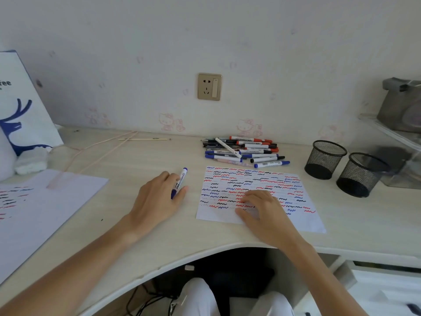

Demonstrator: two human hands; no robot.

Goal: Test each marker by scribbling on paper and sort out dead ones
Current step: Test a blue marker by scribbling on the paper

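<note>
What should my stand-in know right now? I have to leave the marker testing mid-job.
Left hand holds a blue marker on the desk, capped, beside the paper.
Right hand lies flat on the scribble sheet, holding nothing.
Marker pile sits behind the sheet; two mesh cups on the right look empty.
Done: the sheet is nearly full of red, blue and black squiggles.
Left: nothing is sorted into the cups yet; which markers in the pile are tested cannot be told.
</note>
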